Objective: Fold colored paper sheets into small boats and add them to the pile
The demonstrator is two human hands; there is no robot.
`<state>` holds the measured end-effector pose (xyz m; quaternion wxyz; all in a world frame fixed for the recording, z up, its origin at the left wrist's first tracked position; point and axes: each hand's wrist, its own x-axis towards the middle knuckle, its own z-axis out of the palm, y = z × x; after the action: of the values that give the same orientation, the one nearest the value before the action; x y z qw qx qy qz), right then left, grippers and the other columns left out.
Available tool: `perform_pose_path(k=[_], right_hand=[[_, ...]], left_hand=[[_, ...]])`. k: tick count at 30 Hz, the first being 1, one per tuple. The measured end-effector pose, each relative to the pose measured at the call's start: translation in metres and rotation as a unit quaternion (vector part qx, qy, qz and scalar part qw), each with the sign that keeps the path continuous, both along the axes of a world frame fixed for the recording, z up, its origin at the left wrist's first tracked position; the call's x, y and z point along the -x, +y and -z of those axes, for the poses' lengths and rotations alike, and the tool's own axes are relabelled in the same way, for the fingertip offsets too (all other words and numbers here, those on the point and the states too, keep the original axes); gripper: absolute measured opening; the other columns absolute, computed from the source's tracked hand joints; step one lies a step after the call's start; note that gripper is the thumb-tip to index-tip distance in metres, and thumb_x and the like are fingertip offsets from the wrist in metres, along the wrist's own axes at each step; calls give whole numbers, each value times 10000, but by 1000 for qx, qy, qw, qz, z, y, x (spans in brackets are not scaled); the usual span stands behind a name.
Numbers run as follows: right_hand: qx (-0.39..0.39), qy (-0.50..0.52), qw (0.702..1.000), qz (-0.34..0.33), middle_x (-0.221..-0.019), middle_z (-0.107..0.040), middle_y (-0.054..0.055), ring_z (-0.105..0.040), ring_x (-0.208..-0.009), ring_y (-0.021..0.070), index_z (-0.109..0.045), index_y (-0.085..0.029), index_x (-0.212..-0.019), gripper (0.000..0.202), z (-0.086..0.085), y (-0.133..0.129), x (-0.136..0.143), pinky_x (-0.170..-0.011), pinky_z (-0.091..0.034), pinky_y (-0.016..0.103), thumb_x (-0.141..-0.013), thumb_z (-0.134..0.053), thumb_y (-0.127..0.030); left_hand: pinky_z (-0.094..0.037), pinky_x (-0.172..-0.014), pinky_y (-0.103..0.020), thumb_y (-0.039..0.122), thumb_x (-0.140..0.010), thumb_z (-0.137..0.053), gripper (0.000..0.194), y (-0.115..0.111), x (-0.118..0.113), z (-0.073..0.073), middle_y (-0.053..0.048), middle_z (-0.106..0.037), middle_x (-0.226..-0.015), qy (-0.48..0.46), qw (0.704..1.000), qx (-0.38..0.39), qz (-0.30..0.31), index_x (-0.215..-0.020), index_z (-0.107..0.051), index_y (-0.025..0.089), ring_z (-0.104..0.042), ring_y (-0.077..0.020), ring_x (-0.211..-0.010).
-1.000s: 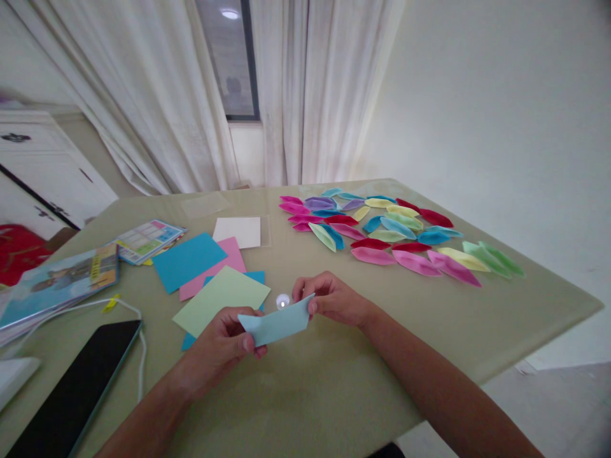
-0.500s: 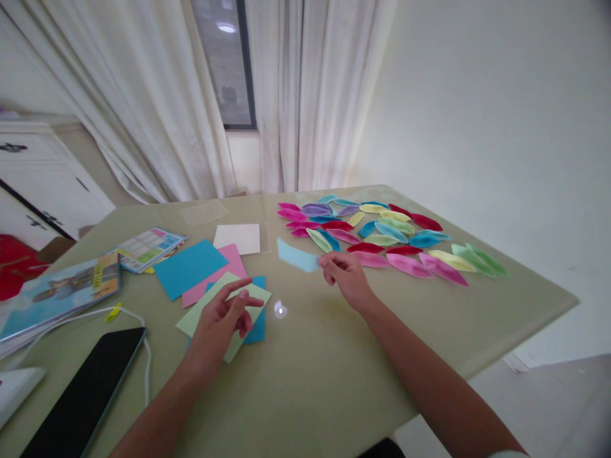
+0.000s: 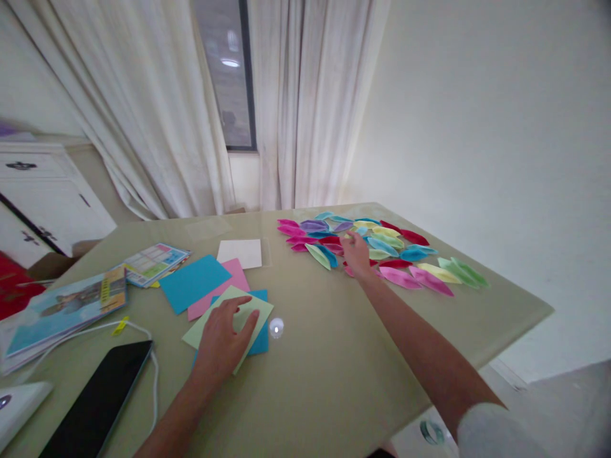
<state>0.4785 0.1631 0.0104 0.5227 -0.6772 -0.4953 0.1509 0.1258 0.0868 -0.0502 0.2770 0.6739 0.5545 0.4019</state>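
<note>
My right hand [image 3: 357,253] reaches in among folded, leaf-shaped paper pieces [image 3: 401,277] in pink, red, blue, green, yellow and purple. Its fingers are pinched together, and a bit of light-blue paper [image 3: 361,231] shows at the fingertips; the hand hides most of it. My left hand [image 3: 223,337] rests over a pale green paper sheet [image 3: 241,308], thumb and forefinger apart, gripping nothing. Under that sheet lies a blue paper square [image 3: 260,337]. Behind it are a pink sheet [image 3: 237,275] and a larger blue sheet [image 3: 195,284].
A white square [image 3: 240,253] lies farther back. On the left are a phone [image 3: 100,401], a white cable [image 3: 153,375], a picture book [image 3: 67,305] and a printed booklet [image 3: 155,262]. A small round light spot [image 3: 276,328] shows on the table [image 3: 305,394].
My right hand has moved away from me with the light-blue paper, into the leaf-shaped pieces. My left hand has lowered onto the green sheet. The view has tilted slightly up and right.
</note>
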Motion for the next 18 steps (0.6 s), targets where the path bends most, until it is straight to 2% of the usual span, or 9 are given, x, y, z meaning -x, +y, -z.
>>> perform_pose_path(k=[1,3,5,8,12,14,15,16,18], right_hand=[[11,4,1000,-16,-1248,-696,115,-741,-966,235,-645,-153,-1330,338,6,-8,13,-847,-634,424,-1056,-619,-351],[24,4,997,-73,-1133,-728,79,-724,-679,154,-678,-166,-1268,300,21,-27,40,-684,-614,329,-1018,-632,-325],[31,0,991,-132,-1065,-737,53,-696,-596,126,-711,-184,-1197,271,35,-47,65,-602,-573,280,-984,-653,-341],[35,-13,979,-203,-958,-744,40,-652,-583,120,-727,-186,-1168,241,48,-70,89,-576,-528,259,-983,-614,-291],[33,-50,952,-299,-1006,-757,48,-646,-687,135,-741,-202,-1201,256,50,-85,94,-686,-540,277,-966,-682,-284],[22,-110,923,-368,-1140,-745,87,-680,-802,164,-705,-202,-1306,333,46,-88,92,-780,-563,312,-1012,-664,-352],[13,-150,903,-402,-1219,-732,108,-699,-937,197,-686,-203,-1353,379,45,-89,92,-878,-564,344,-1023,-662,-387],[4,-189,881,-434,-1306,-709,127,-688,-1092,232,-663,-205,-1399,435,44,-91,92,-988,-540,380,-1026,-665,-428],[-3,-249,837,-487,-1476,-638,135,-587,-1345,280,-608,-233,-1487,564,43,-94,94,-1162,-431,436,-1006,-685,-517]], left_hand=[[-502,-1049,-574,576,-839,-695,551,0,1,4,-177,-698,-1355,50,999,-14,-9,-1229,-727,187,-608,-414,-1290],[-403,-1156,-629,550,-874,-670,611,-1,3,13,-181,-595,-1528,193,980,-38,-14,-1364,-672,185,-504,-443,-1430],[-402,-1171,-610,528,-955,-592,593,-2,5,21,-171,-548,-1589,293,955,-48,-3,-1441,-621,190,-503,-411,-1452],[-427,-1174,-564,503,-1018,-527,533,-2,5,26,-160,-567,-1581,323,945,-56,11,-1435,-628,187,-531,-363,-1442],[-463,-1164,-540,499,-1015,-560,517,-1,2,24,-148,-621,-1533,289,953,-77,49,-1417,-641,185,-587,-341,-1395],[-479,-1164,-521,518,-1009,-577,522,2,3,22,-138,-633,-1523,257,959,-98,71,-1415,-643,197,-605,-325,-1381],[-480,-1169,-513,527,-1011,-573,520,4,6,21,-138,-637,-1518,245,961,-111,71,-1407,-648,198,-609,-318,-1378],[-469,-1183,-514,527,-1020,-556,510,7,11,19,-139,-638,-1516,240,961,-122,58,-1398,-653,198,-601,-317,-1388],[-449,-1196,-524,497,-1038,-507,486,15,26,17,-170,-655,-1483,257,957,-133,-10,-1351,-676,166,-609,-330,-1372]])
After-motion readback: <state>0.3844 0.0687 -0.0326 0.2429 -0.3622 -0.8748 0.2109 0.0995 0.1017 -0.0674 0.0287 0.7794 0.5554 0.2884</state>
